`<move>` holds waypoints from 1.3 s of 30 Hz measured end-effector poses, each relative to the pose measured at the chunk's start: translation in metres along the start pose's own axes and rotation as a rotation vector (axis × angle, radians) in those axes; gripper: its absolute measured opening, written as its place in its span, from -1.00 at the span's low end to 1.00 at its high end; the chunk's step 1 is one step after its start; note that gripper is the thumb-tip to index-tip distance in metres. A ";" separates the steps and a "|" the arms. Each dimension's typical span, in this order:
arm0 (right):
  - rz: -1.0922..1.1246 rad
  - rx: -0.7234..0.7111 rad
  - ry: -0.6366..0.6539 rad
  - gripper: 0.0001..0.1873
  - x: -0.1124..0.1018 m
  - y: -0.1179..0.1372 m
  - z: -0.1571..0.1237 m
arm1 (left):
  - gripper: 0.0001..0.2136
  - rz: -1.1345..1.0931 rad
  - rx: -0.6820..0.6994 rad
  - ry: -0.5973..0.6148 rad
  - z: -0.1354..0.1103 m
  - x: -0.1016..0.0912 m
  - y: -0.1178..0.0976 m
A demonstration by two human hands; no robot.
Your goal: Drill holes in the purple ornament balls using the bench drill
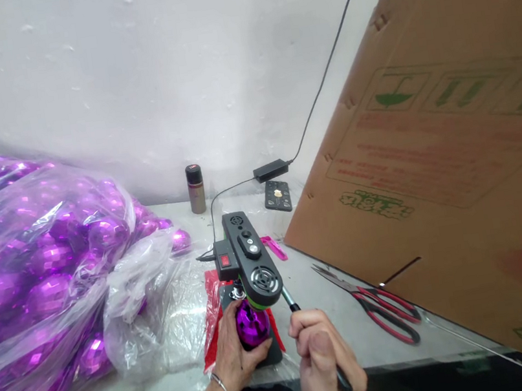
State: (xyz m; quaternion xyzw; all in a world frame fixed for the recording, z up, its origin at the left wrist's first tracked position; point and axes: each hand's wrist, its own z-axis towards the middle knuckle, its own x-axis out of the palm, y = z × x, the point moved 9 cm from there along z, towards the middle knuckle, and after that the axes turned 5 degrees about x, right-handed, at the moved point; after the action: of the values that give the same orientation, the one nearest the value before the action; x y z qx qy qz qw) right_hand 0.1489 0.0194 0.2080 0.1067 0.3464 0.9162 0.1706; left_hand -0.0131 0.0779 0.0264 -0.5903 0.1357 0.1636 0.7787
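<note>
The left hand (236,356) is curled around a shiny purple ball (252,324), fingers and thumb cupping its lower sides, and holds it on the base of a small black machine (250,256) near the front edge of the table (313,282). The ball sits directly under the machine's rounded head, touching or almost touching it; the exact contact is hidden. A thin bracelet circles the left wrist. The right hand (322,359) is closed in a fist around the dark grip of a lever (290,299), a metal rod that slants up from the fist to the right side of the machine's head. The machine carries a red switch on its left side, and a black cable runs from it back to a power adapter (271,170) by the wall. A red sheet (211,320) lies under the machine's base. To the left, a large clear plastic bag (32,275) is packed with many more purple balls and fills that side of the table. Behind the machine stand a small bottle (196,189) with a dark cap and a flat black card (277,195), with a pink clip (275,247) just beside the machine. Red-handled scissors (380,308) lie on the table to the right, next to a big tilted sheet of cardboard (456,160).
</note>
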 end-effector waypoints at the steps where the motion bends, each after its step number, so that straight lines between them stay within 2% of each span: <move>1: 0.000 0.001 -0.006 -0.60 -0.001 -0.001 -0.001 | -0.25 0.002 0.002 -0.002 0.000 0.000 0.000; 23: 0.045 0.069 -0.041 -0.57 -0.001 -0.009 -0.010 | -0.26 0.010 0.018 -0.006 0.003 -0.003 -0.006; 32: 0.074 0.106 -0.133 -0.52 0.000 -0.011 -0.009 | -0.27 0.018 0.023 0.014 0.003 0.000 -0.004; 39: 0.073 0.077 -0.182 -0.47 0.001 -0.007 -0.005 | -0.28 0.036 0.046 0.001 0.005 -0.001 -0.006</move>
State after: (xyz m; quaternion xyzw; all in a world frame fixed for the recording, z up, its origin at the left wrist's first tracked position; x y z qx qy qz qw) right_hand 0.1483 0.0219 0.1996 0.2087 0.3605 0.8942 0.1637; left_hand -0.0119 0.0811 0.0331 -0.5698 0.1502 0.1742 0.7889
